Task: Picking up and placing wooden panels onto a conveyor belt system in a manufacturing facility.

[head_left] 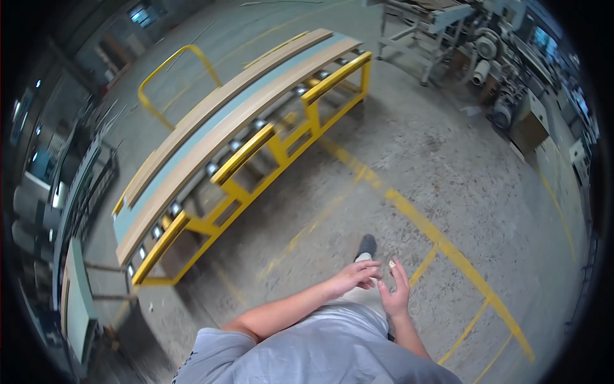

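My left hand point(355, 278) reaches across in front of my waist, its fingers loosely stretched and nothing in them. Close beside it, my right hand point(396, 293) is raised with its fingers apart, holding nothing that I can see. A small pale patch, perhaps a wrapping, shows on one right fingertip. The hands are near each other, with a narrow gap between. Beyond them to the left is a yellow roller conveyor point(279, 152). On it lies a long pale blue-green panel point(220, 126) with a near wooden board point(208, 157) and a far wooden board point(220, 101) along it.
A yellow hoop rail point(142, 89) rises from the conveyor's far side. Grey machinery point(489, 54) stands at the far right beside a brown box point(530, 121). Yellow lines point(435, 233) cross the concrete floor. Another pale panel point(79, 301) rests at the lower left near dark racks.
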Demonstrator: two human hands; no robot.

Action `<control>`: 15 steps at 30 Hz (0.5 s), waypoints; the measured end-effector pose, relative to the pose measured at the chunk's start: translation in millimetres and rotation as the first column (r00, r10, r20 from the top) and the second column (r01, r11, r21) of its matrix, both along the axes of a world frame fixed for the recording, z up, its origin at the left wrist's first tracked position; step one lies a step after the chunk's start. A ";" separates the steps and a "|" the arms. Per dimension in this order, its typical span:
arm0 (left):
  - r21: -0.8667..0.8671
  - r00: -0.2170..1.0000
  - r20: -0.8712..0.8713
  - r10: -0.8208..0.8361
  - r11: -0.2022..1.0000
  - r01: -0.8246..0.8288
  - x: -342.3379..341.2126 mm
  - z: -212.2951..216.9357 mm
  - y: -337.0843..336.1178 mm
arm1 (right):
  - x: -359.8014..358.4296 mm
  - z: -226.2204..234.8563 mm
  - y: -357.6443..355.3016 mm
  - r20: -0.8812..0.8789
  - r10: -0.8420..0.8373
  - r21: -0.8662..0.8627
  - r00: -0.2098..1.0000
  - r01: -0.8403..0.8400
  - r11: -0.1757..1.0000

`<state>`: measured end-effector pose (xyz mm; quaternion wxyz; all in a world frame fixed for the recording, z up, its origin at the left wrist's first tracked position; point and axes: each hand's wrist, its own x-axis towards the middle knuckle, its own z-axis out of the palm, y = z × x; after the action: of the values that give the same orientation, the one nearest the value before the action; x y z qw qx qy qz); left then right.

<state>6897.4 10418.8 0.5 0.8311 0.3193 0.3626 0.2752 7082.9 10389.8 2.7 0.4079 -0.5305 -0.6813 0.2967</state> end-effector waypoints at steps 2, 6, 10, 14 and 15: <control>-0.057 0.977 -0.212 -0.008 0.998 -0.004 4.0 -43.2 68.1 | 28.3 -31.2 56.1 -0.108 -0.165 -0.387 0.980 0.111 0.915; 0.040 0.702 -0.694 0.159 0.982 -0.183 -63.7 -162.9 161.7 | 64.0 -63.7 201.1 -0.331 -0.209 -0.500 0.920 0.017 0.866; 0.027 0.317 -0.945 0.078 0.986 -0.162 -150.9 -170.3 203.5 | 87.7 -45.9 372.8 -0.350 -0.107 -0.521 0.931 -0.099 0.848; 0.061 0.374 -0.874 0.310 0.834 -0.549 -183.1 -160.1 236.2 | 74.9 -45.1 540.5 -0.278 -0.020 -0.506 0.960 -0.129 0.853; 0.001 0.370 -0.858 0.355 0.723 -0.691 -189.0 -159.0 246.7 | 62.5 -44.8 578.5 -0.239 -0.016 -0.495 0.971 -0.108 0.862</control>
<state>6708.4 10665.5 -158.5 0.4742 0.1137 0.8273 0.2787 7145.4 10968.3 -42.1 0.3252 -0.5633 -0.5395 0.5347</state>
